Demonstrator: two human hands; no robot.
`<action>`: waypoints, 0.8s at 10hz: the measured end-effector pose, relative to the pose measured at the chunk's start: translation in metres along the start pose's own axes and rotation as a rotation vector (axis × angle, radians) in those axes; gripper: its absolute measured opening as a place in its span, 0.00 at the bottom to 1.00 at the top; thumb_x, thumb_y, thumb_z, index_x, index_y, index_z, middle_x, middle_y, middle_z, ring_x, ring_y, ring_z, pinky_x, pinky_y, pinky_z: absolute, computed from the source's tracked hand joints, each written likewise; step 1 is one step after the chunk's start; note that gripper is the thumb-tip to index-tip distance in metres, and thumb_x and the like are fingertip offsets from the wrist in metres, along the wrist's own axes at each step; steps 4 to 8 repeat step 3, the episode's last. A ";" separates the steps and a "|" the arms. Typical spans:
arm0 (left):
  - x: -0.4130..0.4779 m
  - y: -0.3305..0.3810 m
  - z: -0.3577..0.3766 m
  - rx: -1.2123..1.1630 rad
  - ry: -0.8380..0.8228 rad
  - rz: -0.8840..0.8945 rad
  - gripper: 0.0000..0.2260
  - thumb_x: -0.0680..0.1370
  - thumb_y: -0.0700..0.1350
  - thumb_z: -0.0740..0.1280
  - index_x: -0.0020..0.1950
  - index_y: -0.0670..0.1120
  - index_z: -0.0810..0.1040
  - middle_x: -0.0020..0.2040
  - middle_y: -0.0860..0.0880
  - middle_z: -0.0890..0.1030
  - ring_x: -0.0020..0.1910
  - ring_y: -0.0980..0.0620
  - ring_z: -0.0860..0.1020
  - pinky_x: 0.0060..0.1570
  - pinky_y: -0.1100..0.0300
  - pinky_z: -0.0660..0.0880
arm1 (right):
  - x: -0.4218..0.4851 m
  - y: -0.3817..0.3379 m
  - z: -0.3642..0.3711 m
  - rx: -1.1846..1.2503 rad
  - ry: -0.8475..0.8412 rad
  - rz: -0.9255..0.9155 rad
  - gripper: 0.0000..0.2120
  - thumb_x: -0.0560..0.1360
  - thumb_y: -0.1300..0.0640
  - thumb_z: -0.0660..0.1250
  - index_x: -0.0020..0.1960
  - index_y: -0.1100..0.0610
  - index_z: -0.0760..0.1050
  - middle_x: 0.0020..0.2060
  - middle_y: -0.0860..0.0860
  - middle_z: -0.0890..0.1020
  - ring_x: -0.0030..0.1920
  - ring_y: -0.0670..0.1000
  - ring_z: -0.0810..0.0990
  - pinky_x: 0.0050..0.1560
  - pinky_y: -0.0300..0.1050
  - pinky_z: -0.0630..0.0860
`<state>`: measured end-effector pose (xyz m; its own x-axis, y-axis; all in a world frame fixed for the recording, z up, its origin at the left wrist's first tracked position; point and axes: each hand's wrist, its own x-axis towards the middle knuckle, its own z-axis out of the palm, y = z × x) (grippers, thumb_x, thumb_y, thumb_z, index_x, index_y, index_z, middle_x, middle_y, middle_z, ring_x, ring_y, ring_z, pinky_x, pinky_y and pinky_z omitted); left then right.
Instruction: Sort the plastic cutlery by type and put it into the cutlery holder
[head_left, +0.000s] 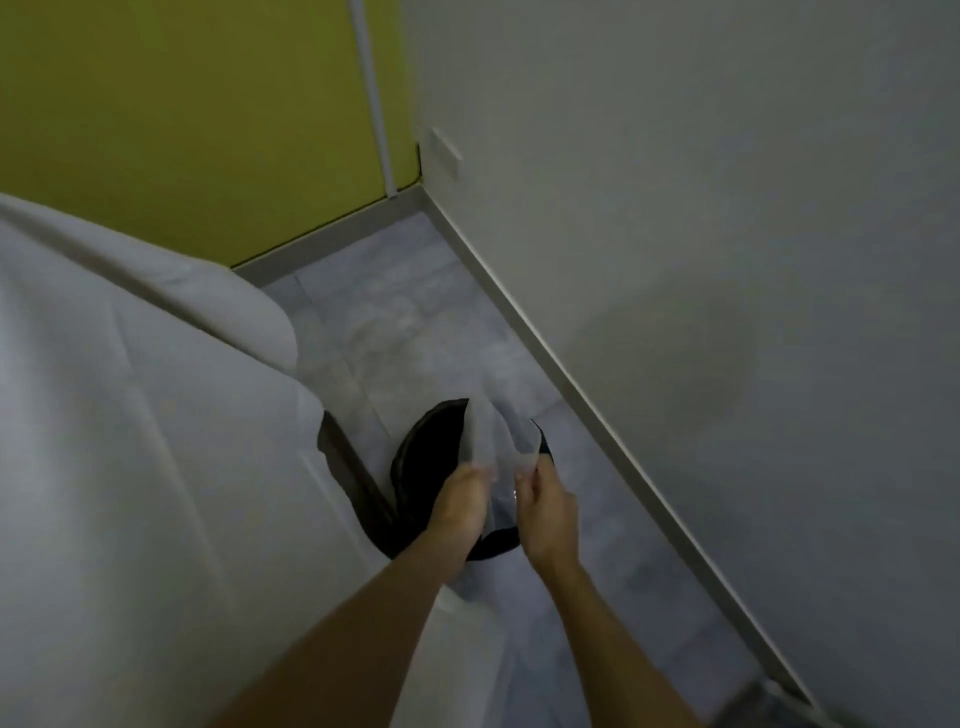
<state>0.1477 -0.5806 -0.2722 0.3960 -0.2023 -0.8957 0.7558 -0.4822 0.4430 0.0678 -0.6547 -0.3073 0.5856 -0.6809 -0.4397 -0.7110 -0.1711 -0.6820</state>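
Over the black bin (426, 467), left hand (462, 501) and right hand (548, 514) pinch a translucent plastic wrapper (493, 436) between their fingers. Nothing of the sorting shows, so progress cannot be judged.

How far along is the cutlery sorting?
Nothing shows as done: no cutlery or holder is in view. In hand: the left hand and right hand pinch a thin plastic bag above a black bin on the floor. The sorting itself seems left.
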 end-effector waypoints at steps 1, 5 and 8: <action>0.055 -0.015 0.007 0.002 0.045 -0.054 0.18 0.80 0.39 0.60 0.70 0.41 0.70 0.65 0.37 0.74 0.62 0.40 0.73 0.61 0.51 0.70 | 0.023 0.035 0.028 0.057 -0.036 0.034 0.05 0.82 0.59 0.57 0.47 0.56 0.67 0.36 0.50 0.75 0.36 0.47 0.74 0.32 0.29 0.70; 0.095 -0.038 -0.010 0.239 0.165 -0.249 0.34 0.80 0.46 0.57 0.79 0.48 0.39 0.79 0.40 0.46 0.77 0.39 0.48 0.73 0.42 0.53 | 0.046 0.088 0.068 -0.059 -0.403 0.258 0.41 0.79 0.63 0.64 0.79 0.61 0.38 0.78 0.59 0.42 0.78 0.60 0.49 0.77 0.51 0.53; 0.095 -0.038 -0.010 0.239 0.165 -0.249 0.34 0.80 0.46 0.57 0.79 0.48 0.39 0.79 0.40 0.46 0.77 0.39 0.48 0.73 0.42 0.53 | 0.046 0.088 0.068 -0.059 -0.403 0.258 0.41 0.79 0.63 0.64 0.79 0.61 0.38 0.78 0.59 0.42 0.78 0.60 0.49 0.77 0.51 0.53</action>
